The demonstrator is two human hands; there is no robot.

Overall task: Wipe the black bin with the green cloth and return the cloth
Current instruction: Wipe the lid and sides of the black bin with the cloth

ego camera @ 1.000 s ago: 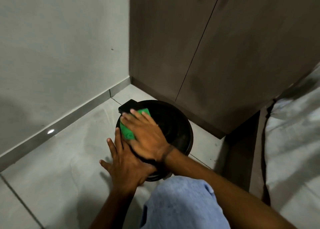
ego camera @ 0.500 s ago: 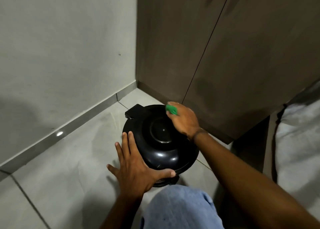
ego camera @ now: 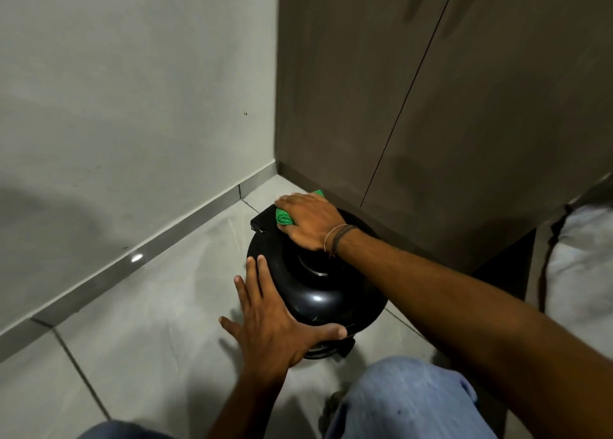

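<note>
A round black bin [ego camera: 326,292] with a domed lid stands on the grey tiled floor in a corner. My left hand [ego camera: 272,319] grips its near left side, fingers spread flat and thumb wrapped around the front rim. My right hand [ego camera: 310,221] presses the green cloth [ego camera: 284,218] down on the far left part of the lid, by the black hinge block [ego camera: 263,220]. Only small bits of the cloth show from under the fingers.
A grey wall [ego camera: 132,107] with a skirting strip runs on the left. Brown cupboard doors [ego camera: 431,107] stand right behind the bin. A pale cushion or bedding [ego camera: 583,256] lies at the right. My knee in blue jeans [ego camera: 408,402] is just in front of the bin.
My right hand has slid the cloth from the left of the lid to its far right edge, then back left to the hinge. My left hand stays on the bin's side.
</note>
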